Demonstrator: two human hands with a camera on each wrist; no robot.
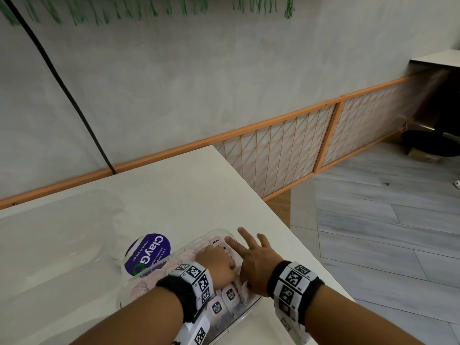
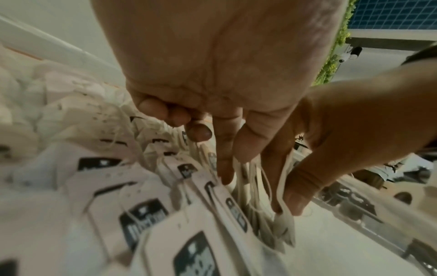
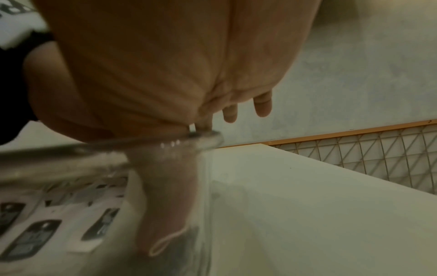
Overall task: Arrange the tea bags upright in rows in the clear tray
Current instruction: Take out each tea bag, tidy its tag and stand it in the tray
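A clear tray (image 1: 249, 310) sits near the table's right front edge, packed with pale tea bags (image 1: 217, 307) with dark labels, most standing upright in rows. My left hand (image 1: 217, 262) reaches down into the tray. In the left wrist view its index finger and thumb pinch a few upright tea bags (image 2: 248, 179), while the other fingers are curled. My right hand (image 1: 252, 260) hovers over the tray's right side with its fingers (image 3: 262, 106) straight and spread. Its thumb (image 2: 298, 202) dips inside the clear wall (image 3: 141, 147) and presses against the same bags.
A round purple sticker (image 1: 148, 253) lies on the white table (image 1: 174, 190) just left of the tray. Something clear and faint lies further left (image 1: 62, 235). The table ends close to the right of the tray, above grey floor (image 1: 385, 232). A black cable (image 1: 74, 103) hangs at the back.
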